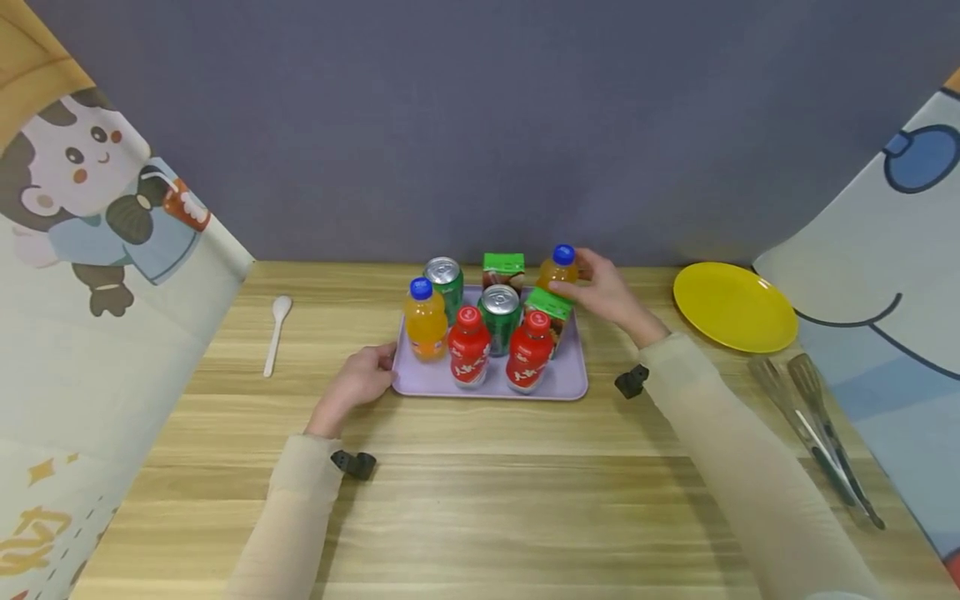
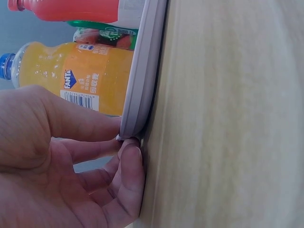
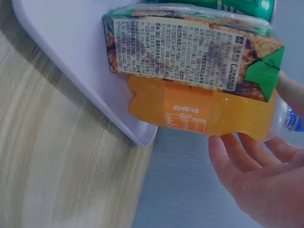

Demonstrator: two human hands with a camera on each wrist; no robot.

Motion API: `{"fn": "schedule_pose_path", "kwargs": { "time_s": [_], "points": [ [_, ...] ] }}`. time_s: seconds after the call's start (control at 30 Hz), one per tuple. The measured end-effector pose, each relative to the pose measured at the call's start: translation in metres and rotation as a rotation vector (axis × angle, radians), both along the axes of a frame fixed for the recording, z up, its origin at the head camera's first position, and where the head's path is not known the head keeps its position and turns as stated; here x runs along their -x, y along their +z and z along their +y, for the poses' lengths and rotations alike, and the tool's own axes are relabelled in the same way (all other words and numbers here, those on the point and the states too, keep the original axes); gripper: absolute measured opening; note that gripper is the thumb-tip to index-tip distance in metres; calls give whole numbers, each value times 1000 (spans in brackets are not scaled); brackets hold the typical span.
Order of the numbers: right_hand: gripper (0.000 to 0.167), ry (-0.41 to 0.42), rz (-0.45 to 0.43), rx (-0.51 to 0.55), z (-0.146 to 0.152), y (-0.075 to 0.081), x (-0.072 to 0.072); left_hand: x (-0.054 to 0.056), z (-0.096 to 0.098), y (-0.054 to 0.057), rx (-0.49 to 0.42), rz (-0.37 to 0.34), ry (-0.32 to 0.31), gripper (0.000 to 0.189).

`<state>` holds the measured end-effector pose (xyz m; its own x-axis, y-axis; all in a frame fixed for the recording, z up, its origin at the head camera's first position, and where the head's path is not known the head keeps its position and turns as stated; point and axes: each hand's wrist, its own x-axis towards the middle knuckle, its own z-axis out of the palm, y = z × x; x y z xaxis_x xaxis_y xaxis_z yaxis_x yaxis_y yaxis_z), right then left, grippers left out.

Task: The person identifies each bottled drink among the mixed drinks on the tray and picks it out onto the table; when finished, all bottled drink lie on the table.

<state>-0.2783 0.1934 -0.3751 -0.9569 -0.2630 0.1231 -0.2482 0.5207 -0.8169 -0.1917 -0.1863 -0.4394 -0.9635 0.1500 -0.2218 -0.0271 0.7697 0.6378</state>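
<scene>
My left hand pinches the left rim of a lilac tray, with the thumb on the rim and the other fingers curled below its edge. At the tray's back right corner, my right hand holds an orange soda bottle with a blue cap, near its upper part. Beside that bottle stands a green-topped drink carton. Another Fanta bottle stands near the left hand. Two red bottles occupy the front, with green cans and a second carton behind them.
A white spoon lies to the left on the wooden table. On the right are a yellow plate and metal kitchen utensils. A grey wall rises directly behind the tray.
</scene>
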Motion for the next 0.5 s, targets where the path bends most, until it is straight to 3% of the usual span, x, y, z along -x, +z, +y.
{"fn": "schedule_pose_path", "kwargs": {
  "time_s": [0.5],
  "points": [
    [59, -1, -31, 30, 2, -1, -1, -1, 1, 1, -11, -10, 7, 57]
  ]
}}
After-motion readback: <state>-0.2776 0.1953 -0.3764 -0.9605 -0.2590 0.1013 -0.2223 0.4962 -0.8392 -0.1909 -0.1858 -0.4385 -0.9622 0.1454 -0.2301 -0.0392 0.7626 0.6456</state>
